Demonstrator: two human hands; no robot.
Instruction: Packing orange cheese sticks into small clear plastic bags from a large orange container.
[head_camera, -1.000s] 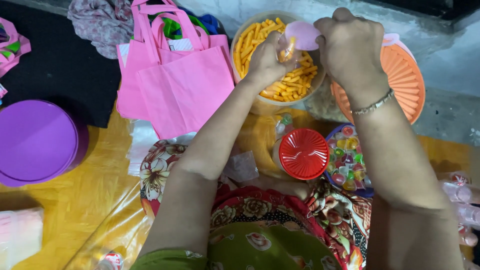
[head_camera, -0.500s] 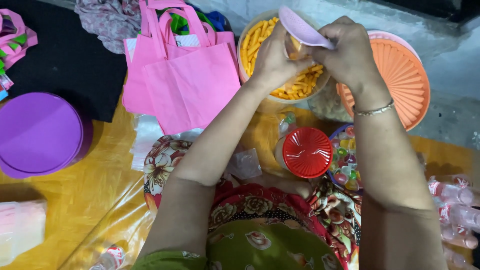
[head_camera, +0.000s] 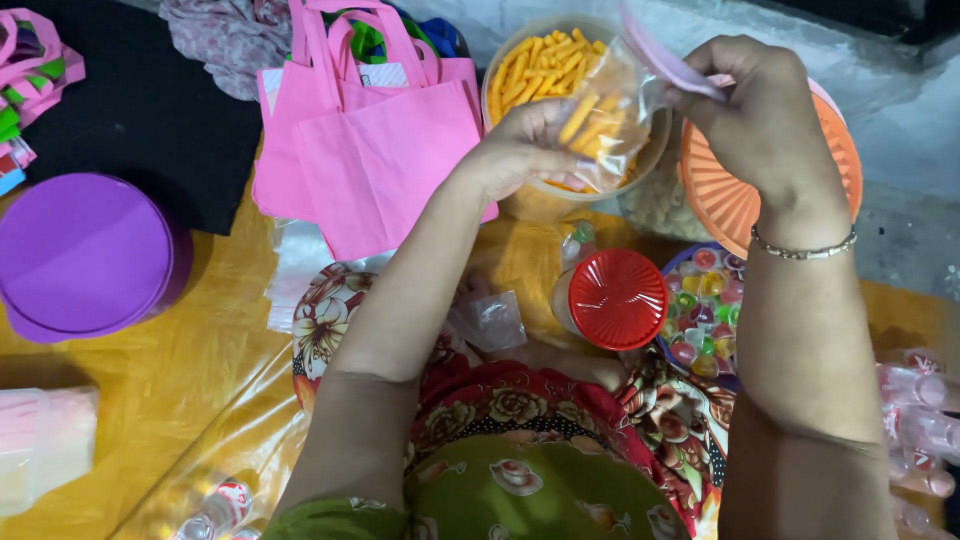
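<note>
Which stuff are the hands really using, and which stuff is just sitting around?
In use:
- left hand holding the clear bag of orange snack sticks
- right hand holding the pink scoop
- tub of snack sticks

Just lying about:
- pink tote bags
- purple lid
- red-lidded jar
- orange lid
- bowl of coloured jelly cups

I sit on the floor of what looks like a home, packing party favours: a yellow plastic sheet (head_camera: 170, 390) covers the ground, with pink tote bags (head_camera: 380, 150), a tub of orange snack sticks (head_camera: 530, 60), a bowl of jelly cups (head_camera: 700, 310) and lidded plastic containers (head_camera: 85, 255) around my lap.
</note>
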